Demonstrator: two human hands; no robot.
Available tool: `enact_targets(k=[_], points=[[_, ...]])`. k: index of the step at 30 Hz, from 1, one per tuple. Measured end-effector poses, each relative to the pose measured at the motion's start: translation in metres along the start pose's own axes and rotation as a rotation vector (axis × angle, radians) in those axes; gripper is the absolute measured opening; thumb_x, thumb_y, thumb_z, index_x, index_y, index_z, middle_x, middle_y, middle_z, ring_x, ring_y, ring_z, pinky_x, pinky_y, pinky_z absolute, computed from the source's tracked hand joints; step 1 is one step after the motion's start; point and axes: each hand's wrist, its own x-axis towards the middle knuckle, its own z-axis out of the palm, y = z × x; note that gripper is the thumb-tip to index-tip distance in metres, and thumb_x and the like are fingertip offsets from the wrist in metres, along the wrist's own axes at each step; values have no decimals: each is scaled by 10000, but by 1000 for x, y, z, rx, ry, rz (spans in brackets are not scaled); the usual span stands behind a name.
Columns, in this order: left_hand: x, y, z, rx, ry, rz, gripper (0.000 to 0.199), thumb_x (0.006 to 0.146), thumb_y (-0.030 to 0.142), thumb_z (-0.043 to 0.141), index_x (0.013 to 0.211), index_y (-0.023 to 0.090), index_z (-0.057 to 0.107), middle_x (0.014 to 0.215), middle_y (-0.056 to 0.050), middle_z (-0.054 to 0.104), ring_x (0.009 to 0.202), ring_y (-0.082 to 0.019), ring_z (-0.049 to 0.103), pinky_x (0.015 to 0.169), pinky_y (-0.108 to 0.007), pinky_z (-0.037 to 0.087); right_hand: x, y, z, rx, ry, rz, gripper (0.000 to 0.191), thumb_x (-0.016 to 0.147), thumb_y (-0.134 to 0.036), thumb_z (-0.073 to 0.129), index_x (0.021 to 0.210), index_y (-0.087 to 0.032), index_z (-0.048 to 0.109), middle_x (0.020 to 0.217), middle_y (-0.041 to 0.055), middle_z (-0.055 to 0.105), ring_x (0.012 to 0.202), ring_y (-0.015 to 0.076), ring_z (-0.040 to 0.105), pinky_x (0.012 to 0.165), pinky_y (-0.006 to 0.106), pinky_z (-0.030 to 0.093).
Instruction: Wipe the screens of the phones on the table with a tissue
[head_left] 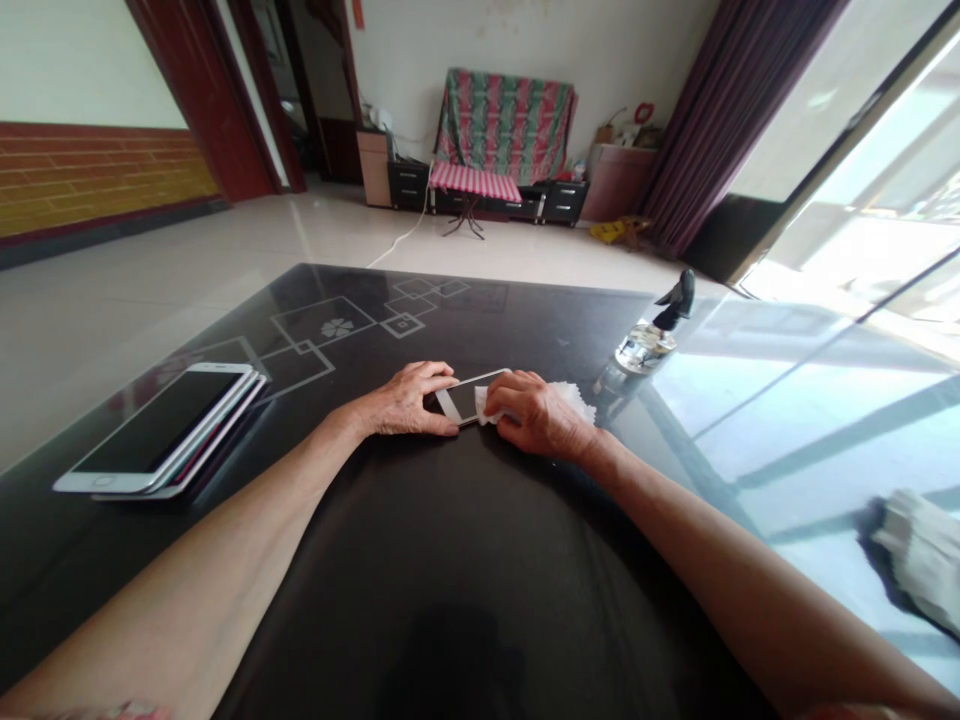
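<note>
So the left hand (pixel 409 400) has its fingers clamped on one end of a white phone (pixel 466 402), thumb on the near edge and the others up around the far edge. The phone's lying right between the two hands, screen up, low on the table (pixel 517 560). Can't really tell if it's flat or a bit tilted.

Right hand (pixel 541 415) has its fingers curled in and bunched together on a white tissue (pixel 576 400), pressing it onto the phone's other end. One crumpled bit pokes out past the fingertips over the screen, and the rest fans out behind the knuckles.

Off to the left of the left fingers, well apart, there's a stack of devices (pixel 165 425). The top one's white with a dark screen. Phones or tablets, hard to say. Pale inlaid squares (pixel 337 328) run across the tabletop beyond those same fingers.

Past the right fingers and further right, a clear spray bottle (pixel 646 345) with a black trigger head stands upright. Way out right of them, closer to the person, sits a blurry greyish cloth (pixel 926 555).
</note>
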Motion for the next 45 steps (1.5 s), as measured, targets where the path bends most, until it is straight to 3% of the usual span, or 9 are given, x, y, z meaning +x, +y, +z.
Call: enact_targets(k=[6,15,27,33,38,45], points=[[1,-1,1,7,-2,-14,767,669,613,662,1307,209,527,1407,-92,405,1314,-319,319,1111,-417,254,-16,22,-14,-74,14,106,223,643,-48,554,803,-195,606,891,40,627,821,183,574,786,322,426],[0,0,1,-17,16,-14,731,671,626,659,1282,242,546,1392,-74,424,1304,-317,341,1105,-417,265,5,-21,13,32,21,-51,185,811,-103,526,921,-216,623,991,36,640,901,166,568,875,327,423],[1,4,2,49,47,20,700,666,557,656,1258,194,569,1377,-97,447,1291,-321,370,1097,-408,299,-16,26,-24,-74,-3,196,237,644,-53,543,809,-196,634,863,29,637,760,163,604,753,270,463],[1,6,1,34,52,31,687,644,446,655,1260,155,564,1383,-107,467,1282,-313,410,1106,-384,314,-11,11,-28,-14,3,318,247,631,-45,532,773,-195,667,818,7,655,677,125,600,640,212,450],[0,-6,-1,16,87,28,656,636,239,551,1284,134,536,1411,-118,451,1301,-289,413,1111,-377,313,-3,2,-32,178,-39,298,241,634,-61,533,779,-180,685,783,1,675,663,116,615,632,199,461],[2,3,1,49,49,33,725,634,243,592,1343,141,478,1454,-129,404,1354,-312,335,1133,-436,250,-6,17,-28,138,159,298,236,644,-66,527,797,-177,669,847,26,670,734,137,628,693,228,477]])
